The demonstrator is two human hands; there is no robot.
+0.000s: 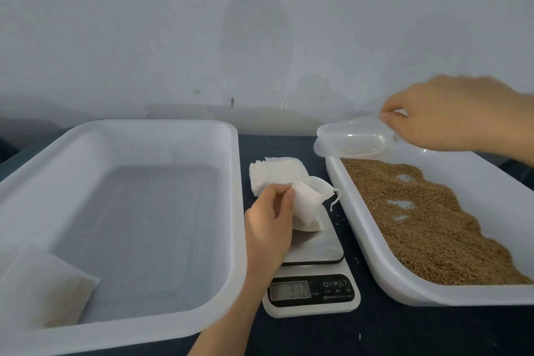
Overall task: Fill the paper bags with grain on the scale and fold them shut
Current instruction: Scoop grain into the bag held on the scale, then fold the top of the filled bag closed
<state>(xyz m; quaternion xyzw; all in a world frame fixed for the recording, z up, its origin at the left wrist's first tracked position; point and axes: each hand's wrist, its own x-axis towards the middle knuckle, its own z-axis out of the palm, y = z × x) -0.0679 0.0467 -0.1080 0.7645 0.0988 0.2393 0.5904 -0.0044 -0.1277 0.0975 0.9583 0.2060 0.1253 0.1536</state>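
Pinching an empty bag between thumb and curled fingers, the left hand holds it just above the scale, over the far left part of the steel platform; whether the bag's lower corner touches the platform cannot be told. The bag is white, limp and tilted, and a thin string hangs from its right side. Behind it, on the dark table between the two trays, lies a stack of more flat white bags, at the scale's far edge. The right hand grips the handle of a clear scoop with curled fingers; the scoop hangs over the far left corner of the right tray, its mouth pointing left, and it looks empty. Brown grain covers most of that tray's floor, with a few bare patches. The left tray holds one filled bag in its near left corner. The scale's display is lit, but its digits are too blurred to read. A few loose grains lie on the table beside the scale
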